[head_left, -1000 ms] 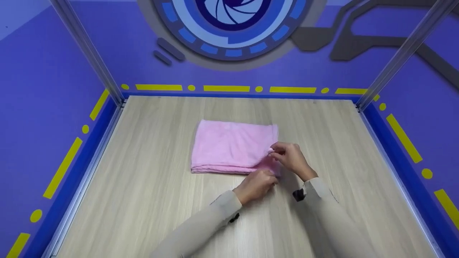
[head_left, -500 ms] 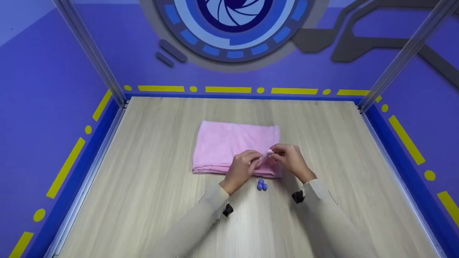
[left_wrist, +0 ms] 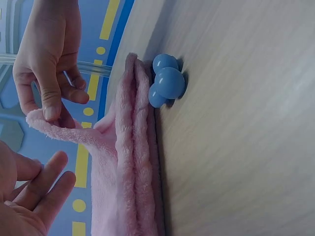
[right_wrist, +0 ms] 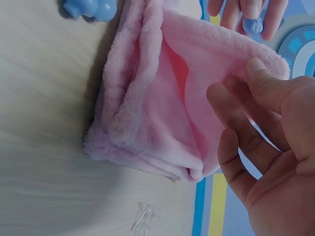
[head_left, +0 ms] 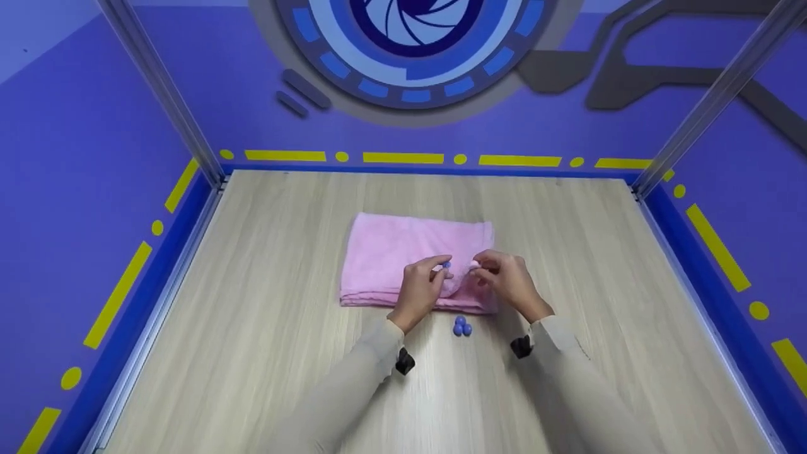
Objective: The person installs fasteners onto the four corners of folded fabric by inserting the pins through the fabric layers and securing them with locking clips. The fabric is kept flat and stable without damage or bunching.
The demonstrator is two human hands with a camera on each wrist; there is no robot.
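Note:
A pink plush blanket (head_left: 397, 249) lies folded in layers on the table. My right hand (head_left: 514, 282) pinches its near right corner (right_wrist: 266, 56) between thumb and finger, lifting it above the lower layers. Just left of that raised corner, my left hand (head_left: 419, 289) pinches a small blue rounded piece (right_wrist: 253, 25); its kind is unclear. A glossy blue three-lobed cluster (left_wrist: 170, 82) rests on the table by the blanket's front edge, below both hands in the head view.
A small clear piece with a thin metal pin (right_wrist: 142, 216) lies on the table beside the blanket. The wooden tabletop (head_left: 271, 252) is bounded by blue-purple walls (head_left: 69, 157) and metal posts (head_left: 157, 88).
My left hand has moved from the blanket's front edge up to the lifted corner, then slightly left, showing the blue piece. The blue cluster has come into sight. My right hand keeps pinching the corner.

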